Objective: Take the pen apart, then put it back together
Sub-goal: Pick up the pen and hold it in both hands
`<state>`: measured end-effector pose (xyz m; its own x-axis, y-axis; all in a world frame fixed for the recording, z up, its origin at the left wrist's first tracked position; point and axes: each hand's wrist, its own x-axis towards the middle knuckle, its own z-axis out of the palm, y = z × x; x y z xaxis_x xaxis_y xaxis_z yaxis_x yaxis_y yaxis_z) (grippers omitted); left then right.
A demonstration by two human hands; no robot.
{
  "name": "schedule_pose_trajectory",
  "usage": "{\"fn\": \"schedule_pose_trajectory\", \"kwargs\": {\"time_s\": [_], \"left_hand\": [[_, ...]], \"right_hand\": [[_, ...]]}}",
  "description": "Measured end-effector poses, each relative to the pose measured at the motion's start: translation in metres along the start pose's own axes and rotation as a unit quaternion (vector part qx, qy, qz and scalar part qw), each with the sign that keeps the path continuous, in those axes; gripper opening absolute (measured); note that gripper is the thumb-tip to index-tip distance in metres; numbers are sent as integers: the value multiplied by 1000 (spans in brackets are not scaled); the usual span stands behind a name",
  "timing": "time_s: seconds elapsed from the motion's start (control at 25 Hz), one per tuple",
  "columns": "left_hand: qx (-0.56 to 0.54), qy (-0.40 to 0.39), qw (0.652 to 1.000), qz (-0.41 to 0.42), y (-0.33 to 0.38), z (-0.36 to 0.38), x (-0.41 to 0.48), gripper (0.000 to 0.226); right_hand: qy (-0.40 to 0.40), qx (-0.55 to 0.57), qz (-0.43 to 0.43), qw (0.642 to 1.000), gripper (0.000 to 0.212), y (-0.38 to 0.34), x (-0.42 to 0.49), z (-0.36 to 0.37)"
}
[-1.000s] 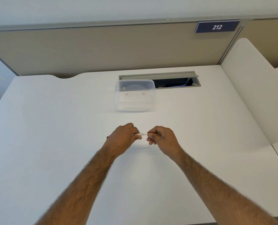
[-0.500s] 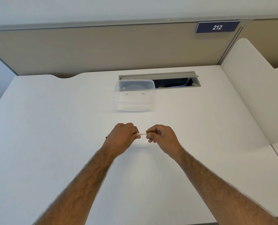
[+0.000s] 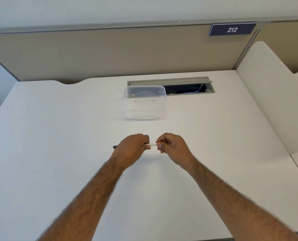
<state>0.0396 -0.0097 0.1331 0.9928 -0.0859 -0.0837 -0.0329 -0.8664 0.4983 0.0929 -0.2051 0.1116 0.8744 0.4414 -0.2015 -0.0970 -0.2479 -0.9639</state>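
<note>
Your left hand (image 3: 130, 150) and right hand (image 3: 171, 148) cover most of the pen (image 3: 151, 144); you see only a short white piece between them and a dark tip at left. Both forearms are cut off by the bottom edge.

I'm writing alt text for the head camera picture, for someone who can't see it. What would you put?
Two bare hands hold a thin pen level above a white desk, the left hand closed round its dark end and the right hand pinching its white end. Behind them sits a clear plastic container, with a sign reading 212 on the partition.
</note>
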Motion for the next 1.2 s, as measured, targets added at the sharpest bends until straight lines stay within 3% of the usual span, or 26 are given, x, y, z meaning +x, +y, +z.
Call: {"fn": "schedule_pose_trajectory", "kwargs": {"time_s": [0.4,0.6,0.8,1.2], "left_hand": [[8,1,1000,-22,1,3,-3,14],[8,-3,1000,-29,0,1,-4,15],[16,-4,1000,-17,2,-2,-4,15],[10,13,1000,3,-3,-9,-4,11]], "right_hand": [[24,-35,-16,999,14,-1,-2,4],[2,16,9,1000,6,-1,-3,0],[-1,-42,-9,999,10,-6,0,-1],[-7,-42,4,999,14,-1,1,-3]]}}
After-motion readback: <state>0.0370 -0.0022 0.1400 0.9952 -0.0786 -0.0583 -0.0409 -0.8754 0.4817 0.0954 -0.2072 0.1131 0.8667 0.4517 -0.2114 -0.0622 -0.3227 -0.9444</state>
